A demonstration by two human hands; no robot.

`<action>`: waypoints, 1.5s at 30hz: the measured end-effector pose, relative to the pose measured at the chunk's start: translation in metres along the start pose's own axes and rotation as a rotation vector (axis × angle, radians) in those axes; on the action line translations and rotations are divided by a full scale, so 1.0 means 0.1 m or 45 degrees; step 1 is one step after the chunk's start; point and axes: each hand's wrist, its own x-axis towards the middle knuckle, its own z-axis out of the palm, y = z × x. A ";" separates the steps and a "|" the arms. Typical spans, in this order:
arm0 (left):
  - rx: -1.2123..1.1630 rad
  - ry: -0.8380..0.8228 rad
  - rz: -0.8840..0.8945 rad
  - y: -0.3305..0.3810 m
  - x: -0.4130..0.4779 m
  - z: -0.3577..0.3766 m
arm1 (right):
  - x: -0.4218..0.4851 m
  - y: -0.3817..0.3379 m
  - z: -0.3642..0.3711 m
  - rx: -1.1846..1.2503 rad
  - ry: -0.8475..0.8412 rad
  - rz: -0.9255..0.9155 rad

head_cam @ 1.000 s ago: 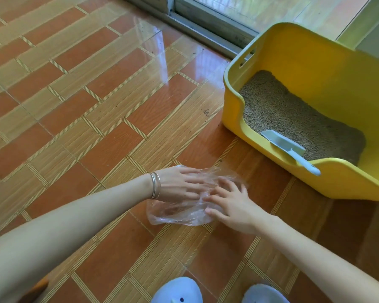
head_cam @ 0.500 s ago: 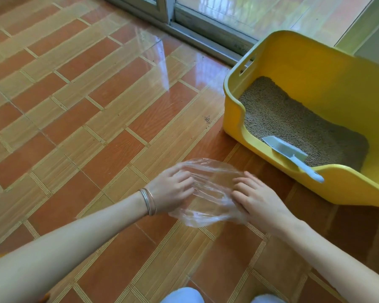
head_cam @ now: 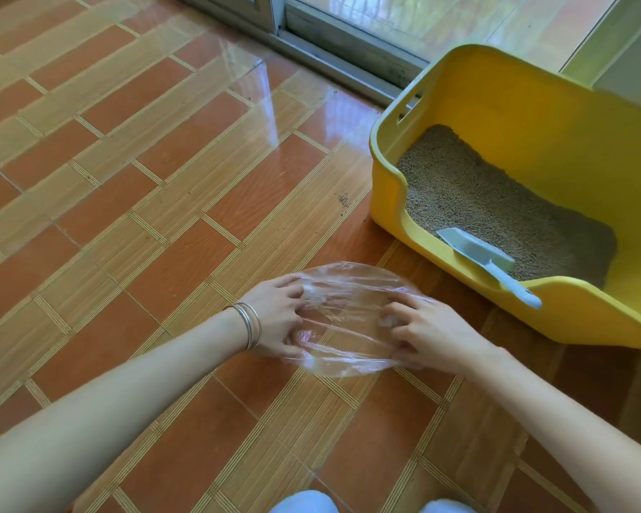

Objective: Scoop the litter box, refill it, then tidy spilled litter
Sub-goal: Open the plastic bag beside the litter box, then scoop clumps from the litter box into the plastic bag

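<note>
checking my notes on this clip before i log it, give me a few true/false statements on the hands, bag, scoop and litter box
1. The left hand and the right hand both grip the clear plastic bag. True.
2. The scoop is held in the right hand. False: it lies in the litter box, its handle over the front rim, and neither hand touches it.
3. The litter box holds litter. True.
4. The litter box is blue. False: it is yellow.
5. Thin bracelets sit on the left wrist. True.
</note>
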 end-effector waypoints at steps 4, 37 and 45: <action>-0.026 0.099 0.030 -0.11 0.07 -0.07 | -0.11 0.21 -0.02 0.026 0.036 0.097; 0.093 0.998 0.304 0.06 0.25 -1.48 | -0.79 -0.39 -1.42 -0.196 0.533 0.370; 0.022 0.911 0.153 0.17 0.43 -1.80 | -0.93 0.05 -1.50 -0.260 0.142 0.807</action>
